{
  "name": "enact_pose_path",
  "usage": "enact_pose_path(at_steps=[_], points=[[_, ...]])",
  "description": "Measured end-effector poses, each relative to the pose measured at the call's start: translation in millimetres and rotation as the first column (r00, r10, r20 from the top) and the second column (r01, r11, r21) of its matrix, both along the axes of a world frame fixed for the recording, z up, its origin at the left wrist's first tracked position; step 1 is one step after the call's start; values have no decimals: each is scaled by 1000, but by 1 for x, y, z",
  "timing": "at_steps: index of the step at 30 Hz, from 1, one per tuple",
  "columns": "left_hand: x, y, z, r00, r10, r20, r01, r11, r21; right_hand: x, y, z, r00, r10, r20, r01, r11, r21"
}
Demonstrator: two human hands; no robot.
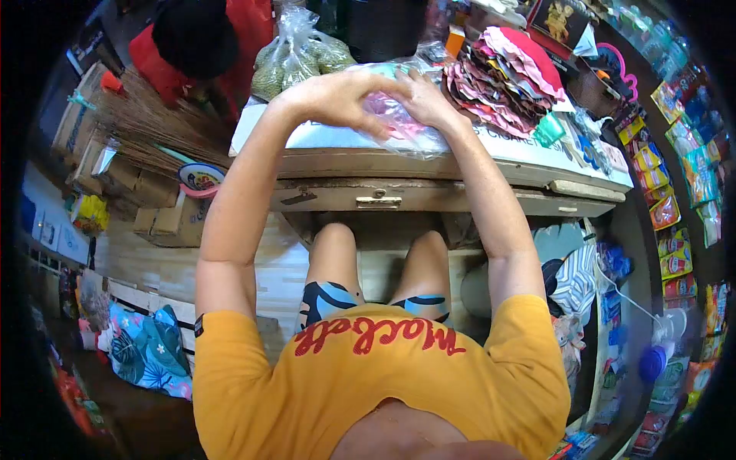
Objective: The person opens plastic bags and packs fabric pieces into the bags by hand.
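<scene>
Cloth stack (pixel 502 88) right of the fingers (pixel 374 125), produce bag (pixel 303 57) left! Clear plastic (pixel 418 141) beneath (long axis hidden): grip, can't tell.

Viewing remotely, I log this as a small, crowded shop. Right side: colourful packets (pixel 675 253) hang in rows along dark shelving, and bottles (pixel 661 47) stand crowded toward the upper corner. Ahead: a worn wooden desk (pixel 322 198) with a drawer, counter-like. On it I note clear bags of green produce (pixel 300 67) and a stack of frilled cloth pieces (pixel 502 80). Left: stick bristles (pixel 142 115), broom-like, beside cardboard boxes (pixel 175 221). Whether a home adjoins, I can't tell.
</scene>
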State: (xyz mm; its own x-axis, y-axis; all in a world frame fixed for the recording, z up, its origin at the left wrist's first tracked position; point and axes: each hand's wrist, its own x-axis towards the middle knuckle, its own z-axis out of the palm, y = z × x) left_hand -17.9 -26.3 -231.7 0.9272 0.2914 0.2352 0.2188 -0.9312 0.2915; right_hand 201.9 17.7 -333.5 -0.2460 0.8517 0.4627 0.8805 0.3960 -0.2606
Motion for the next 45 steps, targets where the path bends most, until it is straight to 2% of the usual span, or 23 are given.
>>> enact_pose_path(at_steps=[1, 3, 5, 7, 8, 13, 15, 18, 19, 20, 21, 22, 23, 24, 25, 27, 29, 31, 37, 38, 40, 43, 45], points=[[11, -9, 7, 996, 34, 82, -19, 984, -175, 4, 8, -6, 999, 49, -14, -48, 999, 13], [39, 15, -15, 956, 133, 262, -94, 984, -154, 11, 20, -18, 980, 155, -124, -143, 985, 99], [52, 12, -24, 948, 274, 164, -291, 952, 94, 12, 0, -7, 963, 164, -214, -172, 985, -19], [60, 58, -73, 984, 162, -76, -104, 865, 490, 8, -42, 16, 934, 302, -192, -264, 943, 201], [62, 28, -68, 904, 415, -106, -392, 901, 186, 11, -59, 25, 966, 198, -168, -178, 976, 123], [65, 21, -74, 895, 445, -34, -421, 868, 265, 38, -109, 37, 919, -40, -392, 22, 999, -50], [62, 21, -78, 894, 447, -9, -433, 870, 238, 41, -101, 23, 829, 76, -554, -49, 997, 65], [65, 24, -87, 869, 492, 51, -486, 830, 272, 21, -100, 15, 949, 163, -272, -117, 977, 178], [60, 15, -85, 843, 525, 114, -534, 793, 294, 24, -94, 6, 997, 77, 7, -77, 985, 155], [61, 15, -89, 799, 578, 165, -600, 748, 285, 17, -95, 9, 998, -23, -50, 21, 999, -46], [59, 7, -86, 752, 632, 188, -659, 703, 269, 29, -78, -5, 978, 30, -208, -39, 999, -37], [58, 8, -82, 788, 613, 52, -615, 783, 92, 9, -97, 29, 981, -28, -194, -7, 984, -180], [55, -5, -89, 700, 647, 301, -712, 661, 236, 17, -83, 17, 945, -5, -327, -19, 997, -71], [59, 7, -105, 721, 612, 325, -691, 666, 280, 23, -73, 21, 941, 106, -321, -113, 994, -4], [42, -17, -72, 832, 546, -96, -508, 820, 265, 20, -69, 26, 982, 50, -183, -30, 993, 110], [43, -14, -78, 829, 557, -44, -520, 798, 306, 11, -63, 33, 952, 153, -266, -108, 978, 176], [50, -5, -98, 737, 624, 259, -673, 713, 199, -2, -56, 29, 991, 112, 70, -124, 970, 211], [51, -3, -102, 652, 638, 410, -710, 704, 35, 8, -32, 13, 964, 236, -118, -255, 949, -185], [43, -10, -86, 728, 631, 268, -635, 768, -83, 7, -44, 11, 981, 64, -183, -102, 974, -204], [43, -16, -87, 698, 645, 312, -680, 733, 5, 1, -47, 10, 973, 87, -214, -107, 991, -81], [51, -6, -101, 678, 623, 390, -682, 732, 16, -5, -56, 15, 1000, 3, 27, -8, 982, 189], [49, -9, -102, 664, 642, 384, -722, 683, 107, -3, -59, 9, 997, 35, -75, -40, 997, -69], [46, -13, -95, 686, 645, 337, -709, 697, 111, -5, -60, 9, 993, 50, -104, -52, 998, -22]])
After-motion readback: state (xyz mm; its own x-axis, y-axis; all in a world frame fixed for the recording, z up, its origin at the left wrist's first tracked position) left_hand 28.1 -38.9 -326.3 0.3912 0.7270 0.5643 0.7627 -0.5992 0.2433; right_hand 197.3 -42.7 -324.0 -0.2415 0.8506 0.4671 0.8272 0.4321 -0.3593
